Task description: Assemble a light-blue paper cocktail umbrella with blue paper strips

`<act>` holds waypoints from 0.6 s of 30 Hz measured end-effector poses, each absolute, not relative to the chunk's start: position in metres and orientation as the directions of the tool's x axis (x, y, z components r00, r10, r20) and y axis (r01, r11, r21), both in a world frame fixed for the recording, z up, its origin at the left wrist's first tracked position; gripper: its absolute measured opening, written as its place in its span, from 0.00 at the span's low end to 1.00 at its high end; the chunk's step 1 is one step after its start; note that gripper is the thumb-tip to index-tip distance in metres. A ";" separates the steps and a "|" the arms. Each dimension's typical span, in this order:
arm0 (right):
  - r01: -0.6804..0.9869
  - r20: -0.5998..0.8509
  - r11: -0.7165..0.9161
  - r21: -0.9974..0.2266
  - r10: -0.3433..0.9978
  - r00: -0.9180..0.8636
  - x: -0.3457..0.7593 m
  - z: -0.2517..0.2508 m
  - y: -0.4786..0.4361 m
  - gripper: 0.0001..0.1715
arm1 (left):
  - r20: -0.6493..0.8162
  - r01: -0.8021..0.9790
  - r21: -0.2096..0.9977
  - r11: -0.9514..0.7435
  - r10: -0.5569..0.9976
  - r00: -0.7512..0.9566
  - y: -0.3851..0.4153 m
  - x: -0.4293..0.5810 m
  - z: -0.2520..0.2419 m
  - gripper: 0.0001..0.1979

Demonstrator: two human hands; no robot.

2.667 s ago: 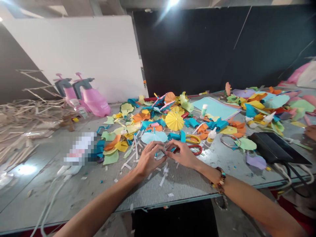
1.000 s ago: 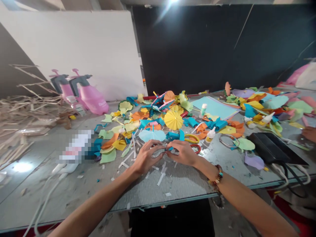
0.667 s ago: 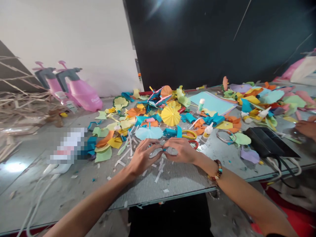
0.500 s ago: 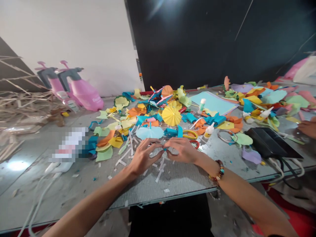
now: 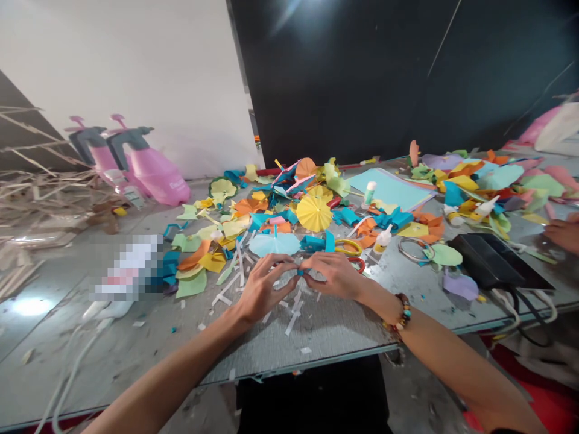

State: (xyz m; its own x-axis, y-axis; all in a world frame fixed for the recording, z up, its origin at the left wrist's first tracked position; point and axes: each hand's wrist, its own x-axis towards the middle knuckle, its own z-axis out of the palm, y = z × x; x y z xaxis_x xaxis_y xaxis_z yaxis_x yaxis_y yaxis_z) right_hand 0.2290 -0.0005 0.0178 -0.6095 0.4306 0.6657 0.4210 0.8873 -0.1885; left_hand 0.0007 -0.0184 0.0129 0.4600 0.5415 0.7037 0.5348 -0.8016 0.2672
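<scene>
A long grey metal-topped table (image 5: pixel 136 343) carries a sprawling heap of coloured paper cut-outs. Just beyond the hands lies a pale blue paper parasol (image 5: pixel 274 244), with a yellow pleated paper parasol (image 5: pixel 314 213) farther back. The left hand (image 5: pixel 266 286) and right hand (image 5: pixel 332 274) meet above scattered thin white paper strips (image 5: pixel 292 322), their fingers closed narrowly, pinching a tiny teal paper piece (image 5: pixel 300 272) between them. A multicoloured beaded bracelet (image 5: pixel 400 312) circles the right wrist.
</scene>
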 end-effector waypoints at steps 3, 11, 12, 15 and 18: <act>0.429 0.668 0.885 -0.181 0.431 -0.607 0.229 0.019 -0.001 0.08 | 0.701 0.536 0.267 -0.801 0.543 0.462 -0.018 0.000 0.012 0.11; 0.435 0.669 0.878 -0.201 0.447 -0.594 0.230 0.017 0.000 0.09 | 0.696 0.543 0.272 -0.795 0.552 0.460 -0.019 0.000 0.012 0.12; 0.441 0.673 0.875 -0.200 0.450 -0.587 0.230 0.016 0.000 0.09 | 0.692 0.545 0.274 -0.792 0.556 0.460 -0.019 0.000 0.012 0.13; 0.464 0.676 0.865 -0.188 0.457 -0.578 0.230 0.016 0.001 0.09 | 0.681 0.551 0.286 -0.784 0.571 0.459 -0.018 0.000 0.010 0.14; 0.457 0.682 0.871 -0.180 0.445 -0.580 0.230 0.016 0.001 0.07 | 0.676 0.551 0.286 -0.784 0.573 0.464 -0.018 0.000 0.007 0.15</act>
State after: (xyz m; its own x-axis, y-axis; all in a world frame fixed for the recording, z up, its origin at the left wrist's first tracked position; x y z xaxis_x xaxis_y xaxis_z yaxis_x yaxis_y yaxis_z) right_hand 0.2302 0.0009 0.0158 -0.5797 0.4452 0.6825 0.4571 0.8710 -0.1799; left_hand -0.0004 -0.0178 0.0073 0.4642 0.5727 0.6757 0.5514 -0.7839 0.2856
